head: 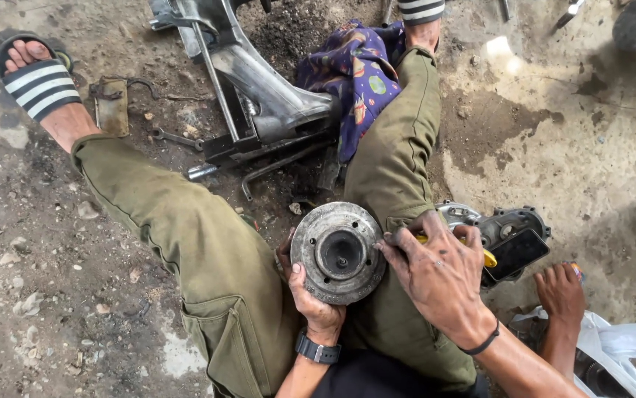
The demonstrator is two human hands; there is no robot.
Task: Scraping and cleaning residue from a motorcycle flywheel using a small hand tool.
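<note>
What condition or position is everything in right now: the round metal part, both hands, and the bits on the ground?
Round metal hub: upright on edge, rusty, held.
Left hand: gripping the hub from below.
Right hand: holding a yellow-handled tool against the hub's rim.
Patterned cloth: crumpled on the ground.
Wrench: lying flat, untouched.
</note>
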